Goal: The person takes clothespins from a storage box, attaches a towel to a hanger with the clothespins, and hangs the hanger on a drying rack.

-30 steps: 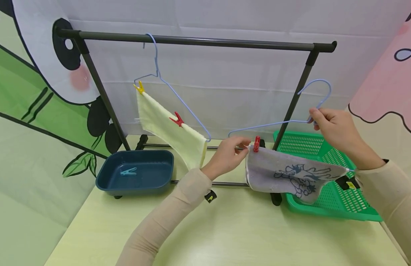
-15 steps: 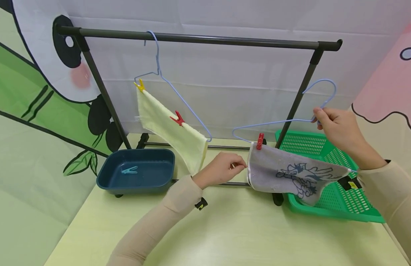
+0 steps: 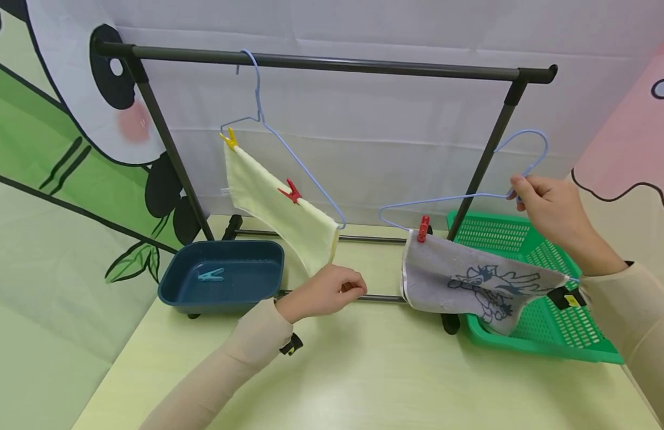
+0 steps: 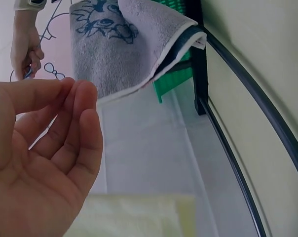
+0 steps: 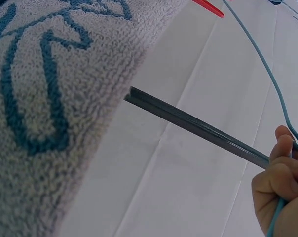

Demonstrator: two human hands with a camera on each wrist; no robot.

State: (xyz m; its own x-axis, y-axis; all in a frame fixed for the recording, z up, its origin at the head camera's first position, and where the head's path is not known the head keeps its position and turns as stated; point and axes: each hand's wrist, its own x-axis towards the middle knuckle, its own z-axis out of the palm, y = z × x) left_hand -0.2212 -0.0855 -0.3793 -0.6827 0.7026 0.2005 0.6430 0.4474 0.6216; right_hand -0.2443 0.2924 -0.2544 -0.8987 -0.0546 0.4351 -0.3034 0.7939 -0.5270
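My right hand (image 3: 549, 218) grips a blue wire hanger (image 3: 445, 199) at the neck below its hook, in front of the rack's right leg. A grey towel (image 3: 482, 280) with a dark blue drawing hangs from this hanger, with a red clothespin (image 3: 423, 229) on its left end. My left hand (image 3: 326, 289) is apart from the towel, in front of the lower rack bar. Its fingers are loosely curled with nothing between them, as the left wrist view shows, with thumb and index fingertip (image 4: 85, 94) close together. In the right wrist view the towel (image 5: 50, 118) fills the left side.
A black rack (image 3: 321, 63) carries another blue hanger (image 3: 300, 161) with a yellow cloth (image 3: 278, 215), a yellow clothespin (image 3: 231, 138) and a red clothespin (image 3: 292, 192). A dark blue basin (image 3: 224, 298) holds a light blue clothespin (image 3: 211, 275). A green basket (image 3: 541, 349) stands right.
My left hand has let go at the red clothespin on the grey towel and moved left and down toward the basin. The right hand keeps its grip on the hanger.
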